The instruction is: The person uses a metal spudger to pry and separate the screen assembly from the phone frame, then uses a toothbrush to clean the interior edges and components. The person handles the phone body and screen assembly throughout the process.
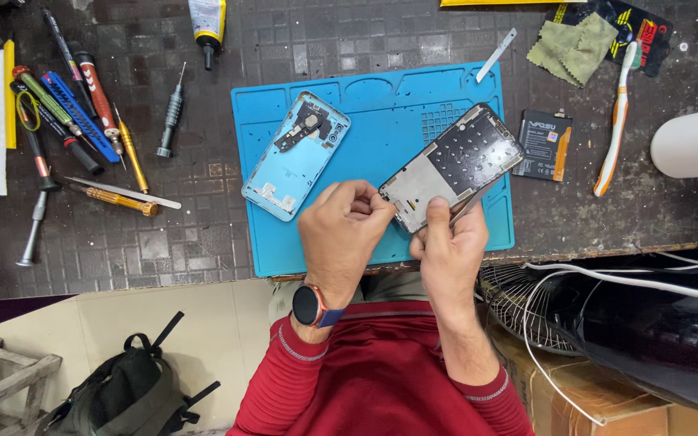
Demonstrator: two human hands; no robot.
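**Bare phone frame held over mat edge — drop & pinch risks**

Right hand (450, 242) grips the phone frame (452, 165) by its near end, thumb on top & fingers closed under it, so the far end sticks out unsupported above the blue work mat (381, 105). Left hand (345, 230) is curled tight w/ fingertips pinched at the frame's near corner; prob. on a small part or flex there, but too small to tell what, if anything, is betw. the fingers.

Risks, as I judge them:
- Frame is held at one end only. A hard tug from the left hand could twist it out of the right-hand grip; it sits near the mat's front edge & table lip, so a slip may send it to the lap or floor.
- If the pinched bit is a thin cable or strip, pulling at an angle could tear it.
- Bare metal edges near fingertips: a slip could nick skin.
- Light-blue back cover (295, 153) lies just left of the hands on the mat; a jerked elbow or wrist could knock it.
- Battery (544, 145) lies off the mat to the right, by the frame's far corner; a swinging frame could hit it.
- Screwdrivers (82, 105) are well apart at left, no hazard now.
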